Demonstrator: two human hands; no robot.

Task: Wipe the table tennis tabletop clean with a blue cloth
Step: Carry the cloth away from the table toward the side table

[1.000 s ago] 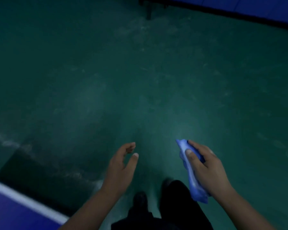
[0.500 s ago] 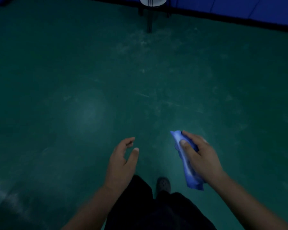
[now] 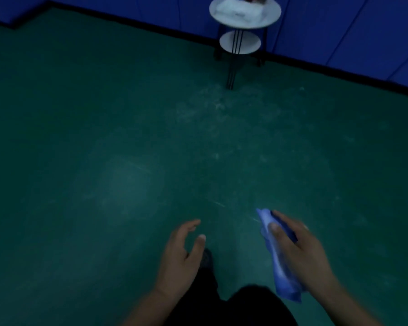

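My right hand grips a folded blue cloth, thumb across its front, held upright over the floor at the lower right. My left hand hangs beside it at lower centre, fingers loosely curved and holding nothing. The table tennis table is out of view. My dark trousers and one shoe show below the hands.
A scuffed green floor fills the view. A small round white two-tier side table with white items on top stands at the far wall. Blue wall padding with a black base strip runs along the back.
The view has tilted up as I walk forward: the blue table corner at lower left has gone and the round side table has come into sight. Both hands keep their pose.
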